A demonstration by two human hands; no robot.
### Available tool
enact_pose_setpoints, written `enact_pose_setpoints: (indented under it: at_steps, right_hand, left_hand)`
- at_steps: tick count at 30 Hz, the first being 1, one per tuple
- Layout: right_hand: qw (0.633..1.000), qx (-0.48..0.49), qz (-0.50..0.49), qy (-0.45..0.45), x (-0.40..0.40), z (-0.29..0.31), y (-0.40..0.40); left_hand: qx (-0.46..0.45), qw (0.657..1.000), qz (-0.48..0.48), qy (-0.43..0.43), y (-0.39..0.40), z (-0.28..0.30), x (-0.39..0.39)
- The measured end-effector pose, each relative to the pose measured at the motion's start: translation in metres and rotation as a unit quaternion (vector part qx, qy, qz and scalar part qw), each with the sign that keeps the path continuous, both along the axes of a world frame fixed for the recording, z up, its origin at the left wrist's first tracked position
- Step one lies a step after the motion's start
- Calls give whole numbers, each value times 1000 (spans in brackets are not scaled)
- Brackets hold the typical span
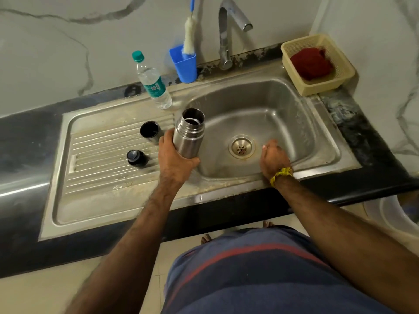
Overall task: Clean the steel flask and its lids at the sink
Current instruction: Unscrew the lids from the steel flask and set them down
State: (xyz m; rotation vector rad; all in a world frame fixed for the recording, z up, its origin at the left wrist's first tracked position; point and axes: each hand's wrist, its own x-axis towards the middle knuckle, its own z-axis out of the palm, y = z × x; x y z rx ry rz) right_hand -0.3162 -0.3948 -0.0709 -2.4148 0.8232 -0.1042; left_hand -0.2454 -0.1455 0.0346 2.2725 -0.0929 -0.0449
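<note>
Both forearms reach in from the bottom. Left hand [174,159] is wrapped around the open steel flask [189,132], holding it upright at the sink's [306,123] left edge. Right hand [273,158] hangs over the basin beside the drain [241,146], fingers curled under, can't tell if it's holding anything. Just left of the flask hand, the cup lid [150,131] and stopper [136,157] sit on the drainboard [95,155].

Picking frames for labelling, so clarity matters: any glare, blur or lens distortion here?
Head view: wide-angle bending curves the counter edge; soft overall, no strong motion blur; mild glare on the steel flask in the left hand and on the sink; right hand sharp.
</note>
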Motion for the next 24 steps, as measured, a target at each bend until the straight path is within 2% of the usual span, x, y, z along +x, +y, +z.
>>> enact_pose_setpoints:
  at_steps: [9,14,24]
  right_hand:
    - [1000,-8,15,5,-2,1,1]
    - [999,-21,32,7,-4,2,3]
    - [999,-26,32,11,-4,5,7]
  left_hand:
    - [-120,990,73,-8,15,-13,2]
    - [-134,987,87,-27,26,-16,5]
    - [-168,977,133,-9,42,-12,12]
